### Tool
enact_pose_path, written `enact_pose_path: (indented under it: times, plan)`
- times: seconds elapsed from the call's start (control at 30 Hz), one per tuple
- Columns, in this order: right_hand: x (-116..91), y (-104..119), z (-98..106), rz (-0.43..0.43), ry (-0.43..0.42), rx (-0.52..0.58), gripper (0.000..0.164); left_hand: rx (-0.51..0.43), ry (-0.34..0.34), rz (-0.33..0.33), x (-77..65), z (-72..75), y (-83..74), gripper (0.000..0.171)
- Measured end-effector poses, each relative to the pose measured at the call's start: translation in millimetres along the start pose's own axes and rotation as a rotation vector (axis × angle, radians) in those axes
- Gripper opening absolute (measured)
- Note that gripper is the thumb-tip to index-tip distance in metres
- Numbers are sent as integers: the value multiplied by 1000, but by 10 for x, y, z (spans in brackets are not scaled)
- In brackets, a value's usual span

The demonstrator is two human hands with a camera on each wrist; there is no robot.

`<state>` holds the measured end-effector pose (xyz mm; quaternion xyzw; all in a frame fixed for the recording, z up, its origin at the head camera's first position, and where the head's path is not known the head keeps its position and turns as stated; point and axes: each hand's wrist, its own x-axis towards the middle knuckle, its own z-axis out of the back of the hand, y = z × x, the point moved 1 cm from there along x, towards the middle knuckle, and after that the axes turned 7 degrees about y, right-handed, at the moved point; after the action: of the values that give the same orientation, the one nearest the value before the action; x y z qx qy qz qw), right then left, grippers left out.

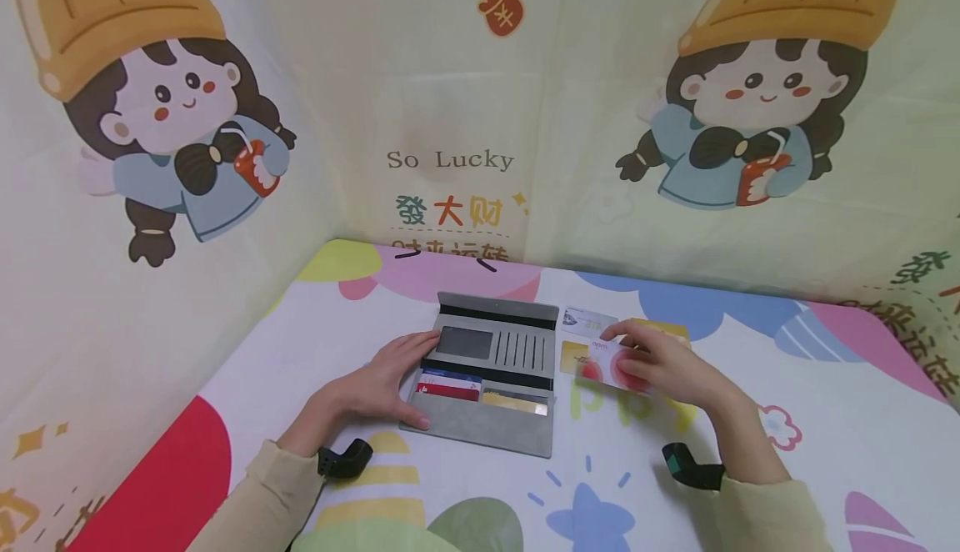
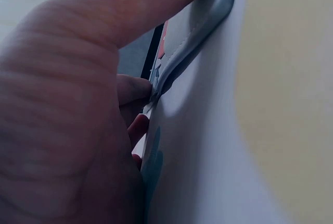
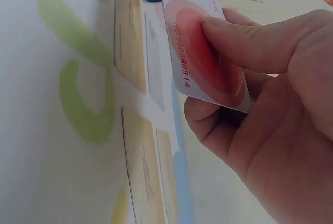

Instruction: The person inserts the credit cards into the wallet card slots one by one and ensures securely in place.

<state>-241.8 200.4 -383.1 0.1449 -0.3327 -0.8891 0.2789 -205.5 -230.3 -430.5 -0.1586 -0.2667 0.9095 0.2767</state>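
When viewing the head frame, locate the grey wallet (image 1: pixel 487 432) lying open at lower centre, with a dark window (image 1: pixel 465 342) beside slim slots in the upper panel. Find a red card (image 1: pixel 447 391), a blue card (image 1: pixel 450 378) and a gold-toned card (image 1: pixel 515 403) seated in the lower pocket. Observe the left hand (image 1: pixel 386 377) spread wide, thumb and forefinger well apart, touching the wallet's left edge. Right of centre, observe the right hand (image 1: pixel 667 362) pinching a white card with red circles (image 1: pixel 611 364). Confirm the pinch, thumb over the printed circles, at upper centre of the right wrist view. Note a pale card (image 1: pixel 587 320) just above the held card, one gold card (image 1: pixel 573 358) partly covered at its right end, and another golden card (image 1: pixel 677 332) partly behind the right hand.
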Motion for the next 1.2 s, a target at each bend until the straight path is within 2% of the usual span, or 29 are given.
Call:
enact_pose_path:
  times: [0.13, 0.73, 1.2]
  plan:
    - [71, 56, -29, -1, -3, 3, 31, 3, 4, 7, -4, 1, 0, 117]
    - [433, 292, -272, 102, 46, 86, 30, -7, 7, 13, 10, -12, 14, 117]
    - [631, 422, -456, 72, 80, 81, 31, 2, 14, 29, 24, -17, 37, 118]
